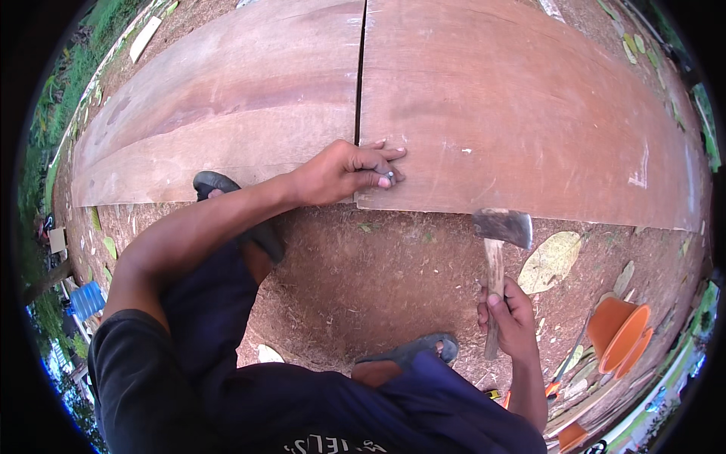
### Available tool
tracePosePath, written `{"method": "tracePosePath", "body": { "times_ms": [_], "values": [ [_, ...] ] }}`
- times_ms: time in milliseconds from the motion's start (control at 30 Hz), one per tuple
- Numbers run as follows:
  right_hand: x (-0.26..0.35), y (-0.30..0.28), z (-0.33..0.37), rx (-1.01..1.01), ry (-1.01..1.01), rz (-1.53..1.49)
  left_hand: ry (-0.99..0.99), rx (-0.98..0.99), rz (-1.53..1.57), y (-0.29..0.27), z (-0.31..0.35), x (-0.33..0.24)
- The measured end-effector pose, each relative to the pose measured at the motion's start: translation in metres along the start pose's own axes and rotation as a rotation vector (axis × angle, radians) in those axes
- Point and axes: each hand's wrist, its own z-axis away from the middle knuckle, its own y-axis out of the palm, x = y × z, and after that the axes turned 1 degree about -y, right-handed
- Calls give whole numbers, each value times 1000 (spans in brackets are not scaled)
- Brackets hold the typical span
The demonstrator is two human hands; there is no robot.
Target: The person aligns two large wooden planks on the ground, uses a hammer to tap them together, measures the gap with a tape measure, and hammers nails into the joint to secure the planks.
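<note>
Two reddish-brown plywood sheets lie side by side on the ground, the left sheet [249, 83] and the right sheet [514, 113], with a narrow dark gap between them. My left hand [355, 170] reaches across the gap and rests at the near left corner of the right sheet. Its thumb and fingers pinch a small nail [390, 176], of which only the shiny tip end shows. Lower right, my right hand [514, 314] is wrapped round the wooden handle of a hatchet [495, 261]. The hatchet's dark metal head is up, close to the right sheet's near edge.
Bare brown soil [355, 280] lies between my sandalled feet. A large pale leaf [550, 262] is right of the hatchet. Orange pots [616, 329] stand at the right, with an orange-handled tool [553, 390] near them. A blue object [88, 300] is at the far left.
</note>
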Motion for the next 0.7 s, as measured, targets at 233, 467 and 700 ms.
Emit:
{"method": "tracePosePath", "body": {
  "times_ms": [233,467,700],
  "values": [
    [50,36,-41,114,-50,562,61,-8,-10,0,3,1],
    [73,56,-60,108,-356,692,102,-5,-86,0,5,4],
    [79,63,-66,156,-388,794,184,8,-228,1,8,15]
  ]
}}
